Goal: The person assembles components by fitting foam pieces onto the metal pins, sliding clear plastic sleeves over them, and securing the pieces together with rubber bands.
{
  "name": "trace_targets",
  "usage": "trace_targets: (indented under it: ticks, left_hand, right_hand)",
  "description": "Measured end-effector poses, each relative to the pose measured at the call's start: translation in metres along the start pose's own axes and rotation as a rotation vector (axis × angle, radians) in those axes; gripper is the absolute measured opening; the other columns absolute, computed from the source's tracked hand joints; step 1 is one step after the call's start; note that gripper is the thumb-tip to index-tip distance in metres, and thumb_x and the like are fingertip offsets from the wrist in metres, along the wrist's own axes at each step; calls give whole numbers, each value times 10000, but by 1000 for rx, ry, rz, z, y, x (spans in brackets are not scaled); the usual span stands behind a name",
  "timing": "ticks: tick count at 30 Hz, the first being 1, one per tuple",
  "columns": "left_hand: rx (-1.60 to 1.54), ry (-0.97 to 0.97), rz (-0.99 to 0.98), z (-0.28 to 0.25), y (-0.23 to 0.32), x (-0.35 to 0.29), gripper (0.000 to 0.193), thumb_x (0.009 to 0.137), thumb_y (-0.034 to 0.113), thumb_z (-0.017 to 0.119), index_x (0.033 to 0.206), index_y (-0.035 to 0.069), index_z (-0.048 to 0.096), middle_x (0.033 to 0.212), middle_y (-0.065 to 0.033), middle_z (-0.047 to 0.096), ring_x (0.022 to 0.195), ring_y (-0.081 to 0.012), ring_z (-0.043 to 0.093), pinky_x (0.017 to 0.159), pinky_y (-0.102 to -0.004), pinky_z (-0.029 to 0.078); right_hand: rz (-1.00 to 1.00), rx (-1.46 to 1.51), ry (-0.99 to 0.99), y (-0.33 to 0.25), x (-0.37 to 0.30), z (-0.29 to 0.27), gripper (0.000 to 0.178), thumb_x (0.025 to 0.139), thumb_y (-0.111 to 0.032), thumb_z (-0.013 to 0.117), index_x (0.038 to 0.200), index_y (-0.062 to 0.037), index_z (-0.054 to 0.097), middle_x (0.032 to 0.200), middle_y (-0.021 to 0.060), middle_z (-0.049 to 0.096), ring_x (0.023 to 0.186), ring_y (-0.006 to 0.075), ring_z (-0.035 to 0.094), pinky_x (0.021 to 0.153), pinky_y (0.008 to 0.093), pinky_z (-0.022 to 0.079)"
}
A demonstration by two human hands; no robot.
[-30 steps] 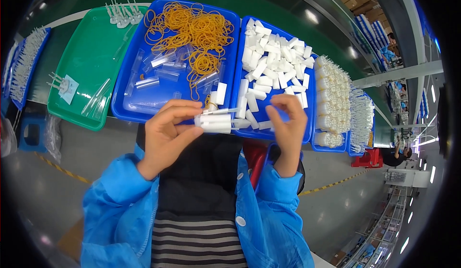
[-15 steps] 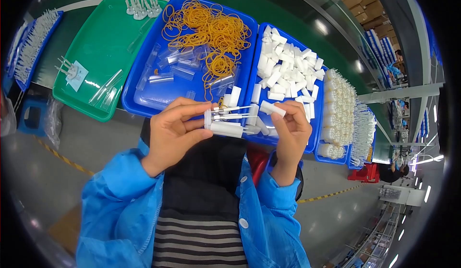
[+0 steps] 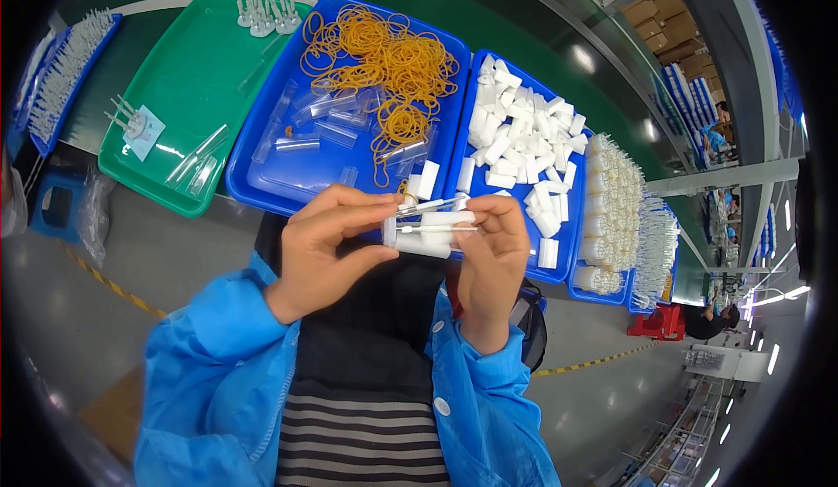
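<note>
My left hand (image 3: 319,247) grips the round base of a pronged part (image 3: 389,234) between thumb and fingers. Thin metal-looking prongs point right from that base. A white cylinder (image 3: 423,244) lies along its lower side. With thumb and fingers closed, my right hand (image 3: 491,264) holds another white cylinder (image 3: 448,217) in among the prongs. The right fingers partly cover the prong tips. Beyond the hands, loose white cylinders (image 3: 515,120) fill a blue tray (image 3: 453,168).
A blue tray (image 3: 262,186) holds yellow rubber bands (image 3: 384,51) and clear tubes (image 3: 336,133). Left of it, a green tray (image 3: 188,77) carries several pronged parts (image 3: 264,16) and clear pieces. Rows of white bundled parts (image 3: 609,208) stand at the right. A blue stool (image 3: 59,208) is at lower left.
My right hand has moved left, bringing its white cylinder from beside the pronged part in between the prongs. My left hand has shifted slightly right with the part.
</note>
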State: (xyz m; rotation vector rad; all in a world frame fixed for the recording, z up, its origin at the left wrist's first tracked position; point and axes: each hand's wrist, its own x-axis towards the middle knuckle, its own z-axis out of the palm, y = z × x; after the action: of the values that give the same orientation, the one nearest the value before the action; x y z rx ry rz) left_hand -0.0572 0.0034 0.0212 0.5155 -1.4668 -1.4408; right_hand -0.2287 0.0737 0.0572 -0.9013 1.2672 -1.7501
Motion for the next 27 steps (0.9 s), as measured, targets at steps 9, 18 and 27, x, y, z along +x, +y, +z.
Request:
trace_targets:
  ticks: [9,18,27]
  left_hand:
    - [191,41,73,-4,-2,0,445,672,-39,820,1101,11,712,1071,-142,666,1048,-275,664,870,-327,552]
    - [40,-53,-42,1,3,-1,420,724,-99,761,1126,-8,685,1163,-143,616,1083,-245,638,848,-301,590]
    - [-190,22,-91,-15,-12,1,366,806,-125,672,1159,-56,604,1238,-165,556,1159,-258,585,955,-361,536]
  right_hand:
    - [-116,-134,-133,9,-3,-1,202,846,2,665,1047,19,657,1041,111,700,924,175,618,989,361,382]
    - [-293,-465,-169,4,-7,4,266,848,-30,655,1106,28,629,1036,163,706,1051,214,636,1106,453,311]
    - [-332,-1163,-115,2,44,-96,225,759,41,648,978,-7,671,1044,156,663,1012,265,623,900,337,469]
